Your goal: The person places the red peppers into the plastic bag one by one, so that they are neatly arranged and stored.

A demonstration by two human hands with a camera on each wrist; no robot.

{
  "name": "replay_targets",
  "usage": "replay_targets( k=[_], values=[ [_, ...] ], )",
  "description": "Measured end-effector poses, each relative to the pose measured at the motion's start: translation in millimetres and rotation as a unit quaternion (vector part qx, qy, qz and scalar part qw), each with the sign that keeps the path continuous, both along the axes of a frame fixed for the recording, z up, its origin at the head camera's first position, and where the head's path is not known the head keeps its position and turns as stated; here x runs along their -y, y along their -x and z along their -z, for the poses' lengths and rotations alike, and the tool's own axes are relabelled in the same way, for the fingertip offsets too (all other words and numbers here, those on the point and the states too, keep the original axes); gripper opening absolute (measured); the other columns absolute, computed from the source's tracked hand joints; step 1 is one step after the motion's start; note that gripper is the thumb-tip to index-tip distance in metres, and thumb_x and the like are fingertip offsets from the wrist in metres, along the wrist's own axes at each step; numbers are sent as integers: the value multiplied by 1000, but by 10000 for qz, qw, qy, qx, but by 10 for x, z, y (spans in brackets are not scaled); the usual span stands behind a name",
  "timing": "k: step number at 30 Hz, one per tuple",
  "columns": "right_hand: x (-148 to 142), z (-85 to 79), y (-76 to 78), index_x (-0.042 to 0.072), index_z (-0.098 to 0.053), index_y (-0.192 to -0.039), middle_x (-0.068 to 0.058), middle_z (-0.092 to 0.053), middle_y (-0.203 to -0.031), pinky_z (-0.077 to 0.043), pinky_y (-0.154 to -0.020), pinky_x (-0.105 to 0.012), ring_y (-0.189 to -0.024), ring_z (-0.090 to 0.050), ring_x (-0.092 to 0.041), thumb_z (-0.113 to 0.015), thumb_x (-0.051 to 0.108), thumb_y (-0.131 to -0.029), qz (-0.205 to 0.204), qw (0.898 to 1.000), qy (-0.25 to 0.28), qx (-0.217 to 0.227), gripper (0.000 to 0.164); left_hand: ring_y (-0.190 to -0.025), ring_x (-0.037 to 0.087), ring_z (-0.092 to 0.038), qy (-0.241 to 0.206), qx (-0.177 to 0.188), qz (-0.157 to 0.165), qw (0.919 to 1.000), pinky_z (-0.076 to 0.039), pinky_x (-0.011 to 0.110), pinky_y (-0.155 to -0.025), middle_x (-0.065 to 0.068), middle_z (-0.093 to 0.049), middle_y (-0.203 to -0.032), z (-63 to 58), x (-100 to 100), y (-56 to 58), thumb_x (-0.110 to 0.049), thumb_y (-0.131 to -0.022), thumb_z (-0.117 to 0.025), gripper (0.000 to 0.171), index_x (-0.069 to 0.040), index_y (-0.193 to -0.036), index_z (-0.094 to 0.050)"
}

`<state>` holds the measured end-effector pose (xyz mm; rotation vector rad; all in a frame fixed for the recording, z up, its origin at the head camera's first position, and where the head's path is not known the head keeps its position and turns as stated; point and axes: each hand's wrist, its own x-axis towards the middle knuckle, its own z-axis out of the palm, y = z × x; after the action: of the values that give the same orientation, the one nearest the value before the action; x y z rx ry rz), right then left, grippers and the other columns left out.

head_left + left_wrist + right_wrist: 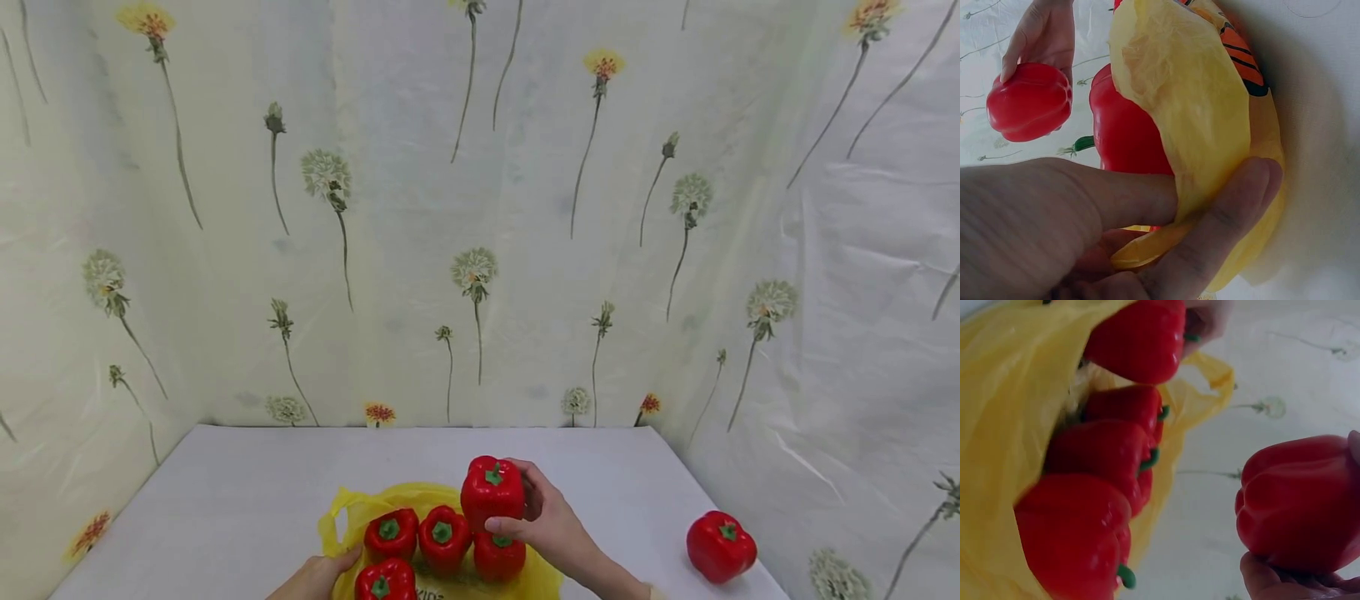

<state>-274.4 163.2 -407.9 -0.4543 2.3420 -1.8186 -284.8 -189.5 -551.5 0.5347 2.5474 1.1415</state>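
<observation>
A yellow plastic bag (348, 510) lies open on the table with several red bell peppers (446, 533) inside, green stems upward. My left hand (324, 575) pinches the bag's rim at its left side; in the left wrist view the thumb is inside and a finger (1235, 206) outside the yellow film. Above the bag's right part, my right hand (558, 529) holds a red bell pepper (492, 490) between thumb and fingers. In the right wrist view this held pepper (1300, 503) is apart from those in the bag.
One more red bell pepper (722, 547) sits on the white table (247, 492) near its right edge. A flower-printed curtain (405, 250) stands behind the table and along both sides. A loop handle of the bag sticks up at the left.
</observation>
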Motion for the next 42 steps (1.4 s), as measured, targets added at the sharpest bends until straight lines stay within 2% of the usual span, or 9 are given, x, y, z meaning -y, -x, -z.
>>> replay_targets(
  k=[7,11,13,19,26,28,32,39,42],
  values=[
    [126,151,-111,13,-37,-140,-10,-52,-136,-54,-91,-41,-115,-55,-22,-81,31,-77,-393,9981,297,366,79,-97,11,-66,148,10,18,9999,-56,44,-83,8,-69,-118,183,81,144,-53,-72,-80,93,1,-140,-47],
    [180,268,-168,11,-38,-140,-10,-52,-135,-54,-91,-41,-117,-52,-23,-78,29,-81,-663,9949,422,634,74,-94,5,-62,-274,429,66,9987,-56,40,-82,0,-68,-114,250,104,178,-50,-76,-77,88,-2,-142,-45],
    [199,328,-191,10,-37,-140,-9,-52,-134,-54,-91,-42,-116,-52,-23,-77,28,-82,-800,9933,386,742,73,-93,4,-62,-344,439,83,9984,-57,37,-81,-2,-68,-114,273,110,188,-49,-76,-77,87,-3,-143,-44],
    [242,511,-222,8,-38,-140,-9,-55,-129,-54,-91,-45,-112,-55,-23,-77,27,-82,-1008,9877,355,1139,72,-100,8,-63,-466,465,84,9978,-55,44,-86,-1,-67,-118,286,114,202,-48,-72,-81,91,-4,-143,-44],
    [239,723,-209,8,-42,-137,-7,-57,-128,-51,-95,-45,-111,-55,-22,-76,22,-82,-1313,9834,230,1229,67,-102,10,-63,-456,503,62,9977,-55,46,-86,0,-67,-119,250,111,181,-49,-73,-80,90,-2,-142,-45],
    [245,775,-205,7,-43,-137,-7,-58,-128,-50,-97,-46,-112,-56,-23,-76,22,-82,-1338,9824,184,1291,66,-101,12,-63,-575,595,39,9966,-55,45,-85,0,-67,-118,263,116,185,-49,-73,-80,90,-2,-142,-45],
    [274,851,-215,7,-46,-134,-7,-61,-125,-50,-96,-48,-110,-58,-24,-77,24,-82,-1151,9825,-10,1465,63,-101,11,-62,-469,565,27,9973,-55,45,-85,1,-67,-119,237,107,177,-50,-71,-81,94,-2,-143,-44],
    [336,933,-256,7,-54,-126,-9,-65,-117,-50,-92,-53,-104,-61,-25,-78,25,-82,-719,9855,-217,1522,53,-101,12,-64,210,160,79,9996,-54,49,-85,8,-67,-121,184,80,147,-51,-70,-82,97,1,-143,-43],
    [361,941,-277,7,-56,-124,-8,-66,-116,-51,-92,-53,-103,-62,-25,-77,24,-83,-652,9866,-309,1462,49,-102,15,-65,242,86,55,9997,-54,50,-85,10,-67,-121,200,81,143,-52,-69,-82,98,2,-142,-44]
  ],
)
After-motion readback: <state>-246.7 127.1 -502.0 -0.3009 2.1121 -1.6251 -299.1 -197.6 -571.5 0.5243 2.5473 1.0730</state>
